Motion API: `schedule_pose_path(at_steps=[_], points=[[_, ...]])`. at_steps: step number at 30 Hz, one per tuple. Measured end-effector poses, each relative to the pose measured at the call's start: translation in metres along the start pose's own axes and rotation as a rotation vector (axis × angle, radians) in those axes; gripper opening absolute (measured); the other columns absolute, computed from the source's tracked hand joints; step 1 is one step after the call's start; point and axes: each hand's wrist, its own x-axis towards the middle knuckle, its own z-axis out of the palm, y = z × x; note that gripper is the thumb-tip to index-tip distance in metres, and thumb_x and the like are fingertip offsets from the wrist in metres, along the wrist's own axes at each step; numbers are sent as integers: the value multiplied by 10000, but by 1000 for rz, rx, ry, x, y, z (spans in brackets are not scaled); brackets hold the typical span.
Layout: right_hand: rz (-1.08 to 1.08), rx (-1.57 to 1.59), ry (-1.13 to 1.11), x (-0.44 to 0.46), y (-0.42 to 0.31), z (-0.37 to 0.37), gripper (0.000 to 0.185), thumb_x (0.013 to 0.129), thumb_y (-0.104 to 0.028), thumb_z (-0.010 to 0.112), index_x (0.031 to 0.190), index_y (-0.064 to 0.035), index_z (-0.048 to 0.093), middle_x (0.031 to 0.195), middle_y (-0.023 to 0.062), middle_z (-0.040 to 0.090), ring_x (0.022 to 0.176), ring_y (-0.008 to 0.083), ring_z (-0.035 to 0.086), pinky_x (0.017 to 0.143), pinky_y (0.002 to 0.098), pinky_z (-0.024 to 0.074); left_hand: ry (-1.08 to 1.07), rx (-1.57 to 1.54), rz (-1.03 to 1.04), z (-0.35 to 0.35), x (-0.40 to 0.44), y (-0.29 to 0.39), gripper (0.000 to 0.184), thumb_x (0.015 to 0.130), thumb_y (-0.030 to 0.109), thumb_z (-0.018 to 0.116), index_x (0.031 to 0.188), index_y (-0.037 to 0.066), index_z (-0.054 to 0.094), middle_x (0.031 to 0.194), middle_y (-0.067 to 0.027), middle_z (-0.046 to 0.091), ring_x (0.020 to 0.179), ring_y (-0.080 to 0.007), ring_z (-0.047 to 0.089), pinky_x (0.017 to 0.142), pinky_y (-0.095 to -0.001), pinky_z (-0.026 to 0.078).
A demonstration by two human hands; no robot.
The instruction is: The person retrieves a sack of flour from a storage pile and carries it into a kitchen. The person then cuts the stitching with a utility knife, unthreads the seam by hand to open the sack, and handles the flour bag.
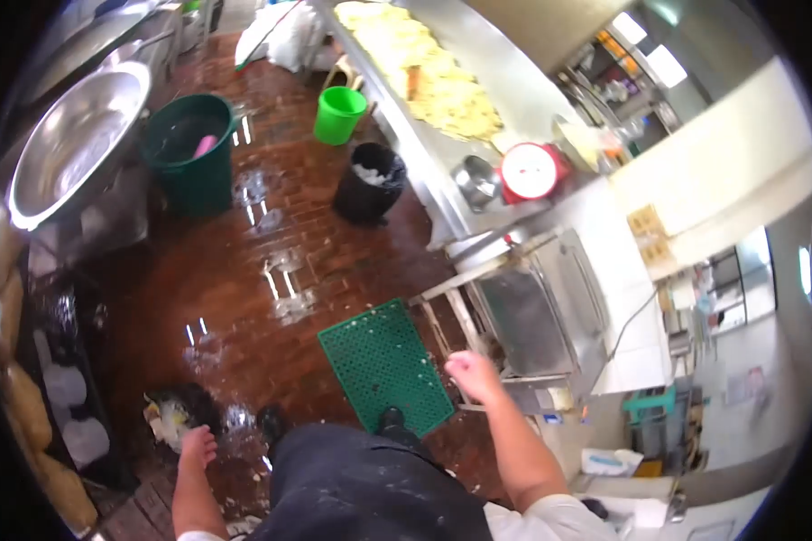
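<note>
My left hand (198,444) hangs low on the left with its fingers loosely apart, holding nothing. Behind it on the floor lies a dark bag of scraps (173,418), and I cannot tell whether the two touch. My right hand (472,375) is out in front on the right, fingers curled into a loose fist with nothing showing in it. It is nearest to a metal-framed stand (523,311) with a dark panel. Below me, one of my boots rests at the edge of a green perforated mat (383,361).
The red tile floor (284,243) is wet and shiny. A steel table (523,99) bears a pale yellow mass (424,68), a red scale (530,171) and a metal pot (475,182). Several bins stand about, including a dark green one (189,180). A large steel basin (81,144) is at left.
</note>
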Motion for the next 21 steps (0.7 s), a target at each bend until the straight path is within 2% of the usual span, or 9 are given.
schedule_pose_path(at_steps=[4, 7, 10, 12, 14, 15, 18, 19, 21], points=[[-46, -122, 502, 35, 79, -114, 261, 764, -232, 615, 966, -66, 621, 808, 100, 641, 727, 219, 612, 684, 323, 480, 64, 255, 143, 93, -38, 11, 277, 782, 263, 545, 1022, 126, 526, 871, -40, 577, 671, -178, 545, 561, -358, 436], [-14, -93, 747, 90, 193, -210, 295, 773, -174, 583, 1035, -40, 574, 959, 149, 609, 878, 267, 590, 792, 346, 454, 146, 134, 220, 153, -62, 2, 199, 772, 196, 552, 948, 103, 537, 742, -25, 536, 550, -138, 497, 440, -275, 377], [155, -430, 841, 144, 242, -276, 422, 760, -186, 605, 1139, -33, 498, 1114, 170, 545, 1026, 295, 523, 889, 392, 402, 275, 49, 286, 213, -93, -31, 142, 765, 160, 563, 882, 80, 554, 671, -19, 516, 485, -126, 479, 367, -230, 338], [74, -590, 914, 184, 312, -301, 480, 743, -228, 634, 1164, -56, 481, 1155, 168, 515, 1078, 301, 481, 906, 405, 380, 337, 39, 190, 243, -111, -68, 124, 768, 172, 567, 842, 73, 571, 640, -21, 511, 470, -131, 481, 370, -254, 351], [104, -594, 839, 195, 339, -315, 455, 732, -246, 638, 1115, -42, 502, 1080, 180, 545, 1019, 319, 511, 857, 411, 406, 334, 282, -40, 284, -138, -99, 134, 777, 192, 561, 818, 67, 588, 646, -24, 534, 461, -136, 492, 392, -293, 381], [109, -598, 811, 202, 341, -325, 444, 727, -254, 641, 1090, -34, 512, 1042, 186, 560, 989, 329, 526, 833, 414, 419, 268, 571, -70, 292, -140, -119, 122, 751, 188, 576, 817, 93, 616, 711, -48, 604, 531, -202, 566, 461, -370, 453], [97, -436, 519, 229, 379, -344, 373, 711, -267, 645, 949, 2, 546, 903, 210, 583, 870, 369, 555, 744, 432, 442, -152, 1920, 836, 278, -92, -178, 142, 703, 194, 583, 822, 134, 632, 824, -47, 647, 696, -251, 621, 594, -396, 500], [103, -385, 467, 229, 369, -351, 407, 703, -274, 654, 952, 30, 547, 919, 234, 580, 885, 391, 547, 769, 440, 437, -108, 1888, 850, 299, -104, -169, 200, 660, 222, 573, 838, 171, 650, 878, -41, 644, 846, -256, 614, 715, -374, 502], [95, -352, 411, 219, 351, -357, 430, 697, -278, 661, 937, 60, 548, 925, 260, 575, 894, 412, 540, 786, 447, 432, 1, 1827, 908, 338, -130, -145, 209, 705, 237, 563, 875, 164, 660, 897, -52, 644, 878, -263, 607, 745, -368, 492]])
